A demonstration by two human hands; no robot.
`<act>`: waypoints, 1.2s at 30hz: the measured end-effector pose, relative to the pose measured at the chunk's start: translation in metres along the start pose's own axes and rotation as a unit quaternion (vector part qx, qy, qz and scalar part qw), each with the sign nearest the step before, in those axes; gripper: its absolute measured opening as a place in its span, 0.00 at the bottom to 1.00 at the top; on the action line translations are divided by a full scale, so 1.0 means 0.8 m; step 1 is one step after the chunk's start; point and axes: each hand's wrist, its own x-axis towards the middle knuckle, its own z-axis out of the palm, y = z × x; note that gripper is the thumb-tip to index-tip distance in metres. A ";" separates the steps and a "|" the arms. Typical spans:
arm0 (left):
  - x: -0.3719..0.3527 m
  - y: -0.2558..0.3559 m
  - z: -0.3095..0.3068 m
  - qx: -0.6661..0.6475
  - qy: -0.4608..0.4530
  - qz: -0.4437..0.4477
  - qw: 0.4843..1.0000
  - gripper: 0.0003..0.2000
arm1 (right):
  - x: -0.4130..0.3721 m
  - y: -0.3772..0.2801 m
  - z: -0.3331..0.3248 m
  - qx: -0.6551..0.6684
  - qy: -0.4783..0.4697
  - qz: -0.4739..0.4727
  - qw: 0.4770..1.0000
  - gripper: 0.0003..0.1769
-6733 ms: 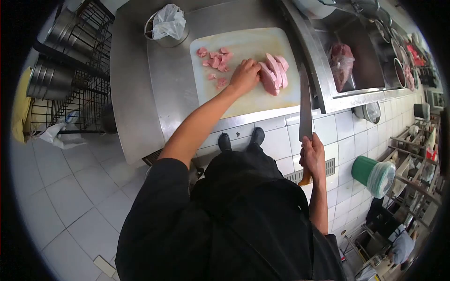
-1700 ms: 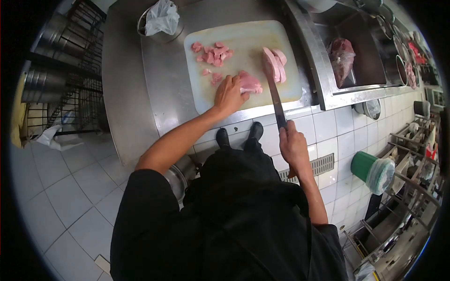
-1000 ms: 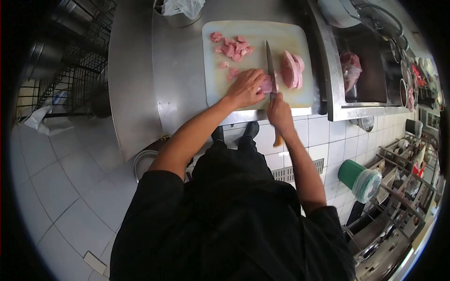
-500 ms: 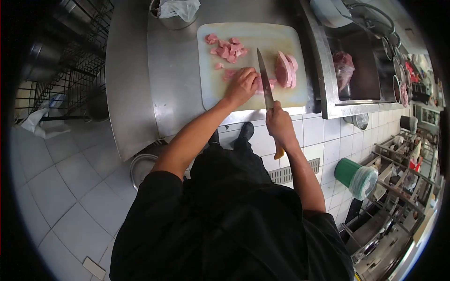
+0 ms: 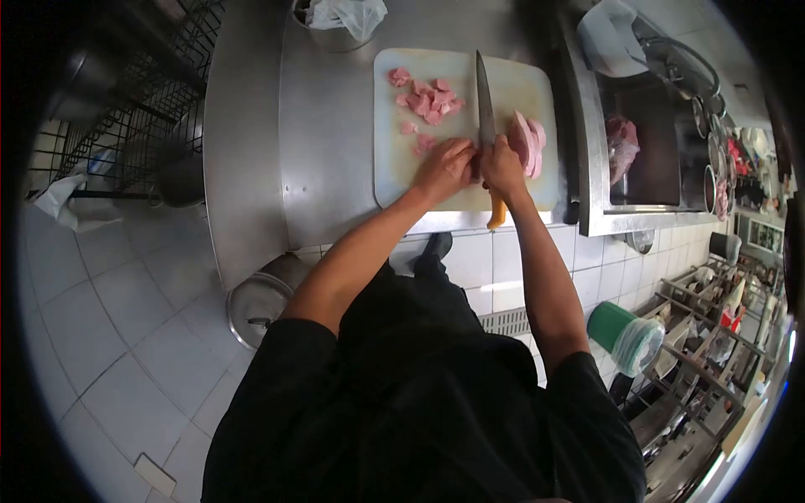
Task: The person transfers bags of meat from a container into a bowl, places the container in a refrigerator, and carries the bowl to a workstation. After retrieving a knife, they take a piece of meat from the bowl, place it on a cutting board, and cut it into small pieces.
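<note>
My right hand (image 5: 503, 168) is closed round the yellow handle of a long kitchen knife (image 5: 485, 96), whose blade points away from me over the white cutting board (image 5: 394, 180). Right beside it, my left hand (image 5: 447, 170) has its fingers curled down on the piece of meat at the blade, which they mostly hide. Cut chunks of pink meat (image 5: 432, 102) lie in a loose pile on the board's left half. Thicker slices of meat (image 5: 527, 144) lean together at the right, close to my right hand.
A metal pot (image 5: 340, 38) with a plastic bag in it stands at the back left of the steel counter (image 5: 323, 126). To the right, a sink (image 5: 658, 168) holds a bagged piece of meat (image 5: 621, 147). A green bin (image 5: 610, 327) stands on the floor.
My right hand and the knife have moved forward along the board, closer to my left hand. The meat between them is now more hidden. The whole view has shifted slightly.
</note>
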 end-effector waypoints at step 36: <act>-0.029 0.009 -0.045 0.010 0.039 -0.049 0.998 0.09 | -0.079 -0.021 -0.008 -0.010 0.052 -0.002 0.999 0.13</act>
